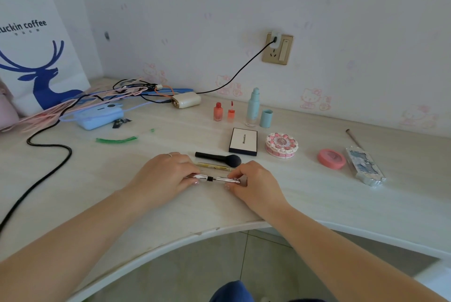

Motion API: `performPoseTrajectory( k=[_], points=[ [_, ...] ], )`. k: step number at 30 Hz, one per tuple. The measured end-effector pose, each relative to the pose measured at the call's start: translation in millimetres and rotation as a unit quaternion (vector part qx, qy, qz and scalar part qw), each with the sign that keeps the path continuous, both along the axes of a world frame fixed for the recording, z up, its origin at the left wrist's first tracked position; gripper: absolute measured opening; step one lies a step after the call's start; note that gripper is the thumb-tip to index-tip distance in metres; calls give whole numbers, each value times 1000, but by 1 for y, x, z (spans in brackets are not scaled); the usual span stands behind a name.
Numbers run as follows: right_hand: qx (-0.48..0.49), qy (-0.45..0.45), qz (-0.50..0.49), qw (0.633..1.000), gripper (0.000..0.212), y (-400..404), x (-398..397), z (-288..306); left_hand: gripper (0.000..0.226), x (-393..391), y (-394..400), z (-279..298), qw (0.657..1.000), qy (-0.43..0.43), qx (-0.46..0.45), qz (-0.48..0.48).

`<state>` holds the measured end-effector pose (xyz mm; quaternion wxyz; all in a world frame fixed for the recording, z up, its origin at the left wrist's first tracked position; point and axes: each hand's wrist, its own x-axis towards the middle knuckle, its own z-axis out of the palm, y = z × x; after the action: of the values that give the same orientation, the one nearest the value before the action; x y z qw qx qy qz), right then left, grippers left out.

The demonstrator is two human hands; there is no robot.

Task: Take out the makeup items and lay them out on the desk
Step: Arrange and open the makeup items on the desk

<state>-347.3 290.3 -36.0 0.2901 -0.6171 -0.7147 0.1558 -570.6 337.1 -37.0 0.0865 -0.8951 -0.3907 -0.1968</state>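
Note:
My left hand (166, 175) and my right hand (253, 184) each grip one end of a silver makeup pen (211, 178) low over the desk (317, 204). Just beyond it lie a yellow-green pen (214, 167) and a black brush (219, 157). Farther back sit a white palette box (243, 141), a pink cake-shaped compact (281, 145), a round pink compact (331, 158) and a blue patterned palette (365, 165). Two red lip tints (218, 112) (231, 112), a teal bottle (253, 108) and its cap (266, 118) stand upright near the wall.
A white coffee paper bag (36, 53) stands at the back left beside tangled cables and hangers (117, 95), a blue device (100, 116) and a cream power bank (186, 99). A black cord (48, 155) crosses the left desk. A thin stick (353, 138) lies at right.

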Motion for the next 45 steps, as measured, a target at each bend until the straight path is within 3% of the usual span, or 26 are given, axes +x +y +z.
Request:
performPoseTrajectory(
  k=[11, 15, 27, 34, 42, 45],
  points=[
    [3, -38, -34, 999, 25, 10, -2, -4, 18, 3, 5, -5, 1000, -14, 2, 24],
    [8, -22, -30, 999, 25, 8, 0, -6, 25, 0, 3, -2, 999, -20, -10, 35],
    [-7, 214, -74, 974, 18, 5, 17, 6, 58, 11, -6, 18, 990, -84, -100, 49],
    [-1, 267, -117, 956, 18, 4, 76, 32, 25, 86, 7, 54, 975, -152, -164, -1],
    [-7, 298, -219, 929, 12, 9, 199, 46, 24, 213, 41, 69, 956, -177, -218, -79],
    [1, 256, -252, 933, 21, 16, 252, 47, 17, 261, 58, 65, 953, -170, -236, -89]
  ],
)
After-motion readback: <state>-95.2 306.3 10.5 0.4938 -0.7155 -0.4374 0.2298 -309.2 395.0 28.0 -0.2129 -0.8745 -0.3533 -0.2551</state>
